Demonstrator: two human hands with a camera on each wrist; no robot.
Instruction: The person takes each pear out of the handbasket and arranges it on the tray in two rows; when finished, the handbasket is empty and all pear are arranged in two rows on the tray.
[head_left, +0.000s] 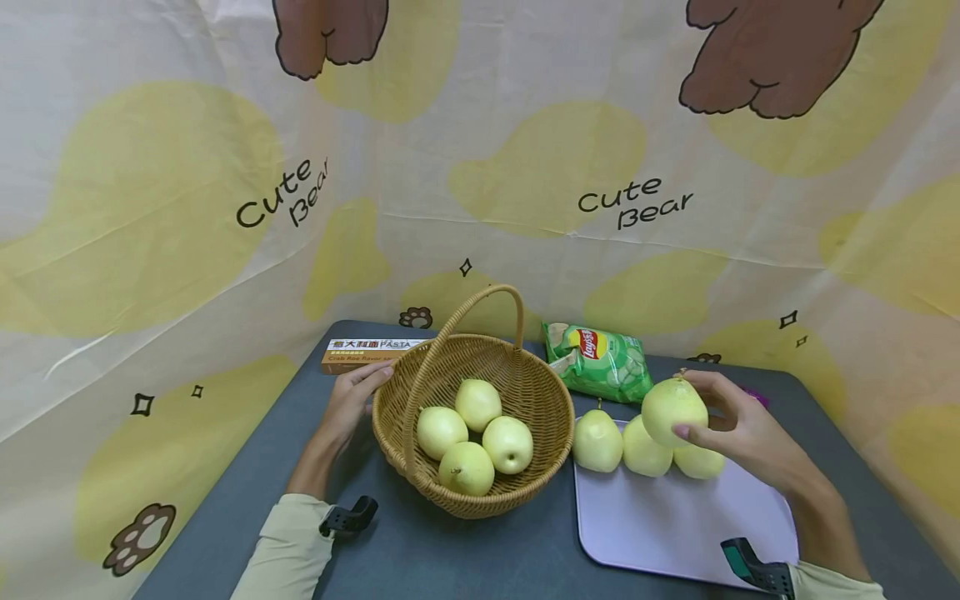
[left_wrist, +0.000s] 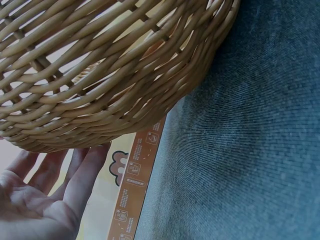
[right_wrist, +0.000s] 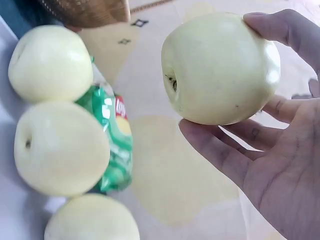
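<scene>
My right hand [head_left: 750, 429] pinches a pale yellow-green pear [head_left: 672, 415] between thumb and fingers, lifted above the tray. In the right wrist view the same pear [right_wrist: 220, 70] shows its dark dimpled end. Under it, three more pears [head_left: 597, 442] stand in a row along the back of a lilac tray [head_left: 675, 533]. The wicker basket [head_left: 390, 442], with an arched handle, holds several pears [head_left: 465, 469]. At the basket's left rim my left hand [head_left: 348, 404] touches the wicker. The left wrist view shows its fingers [left_wrist: 87, 172] extended against the basket's side.
A green bag of Lay's chips [head_left: 607, 362] lies behind the tray. Behind the basket's left side is a pasta box [head_left: 360, 354]. A purple item [head_left: 757, 397] peeks out past my right hand. A printed cloth [head_left: 517, 167] hangs around the grey table [head_left: 525, 558].
</scene>
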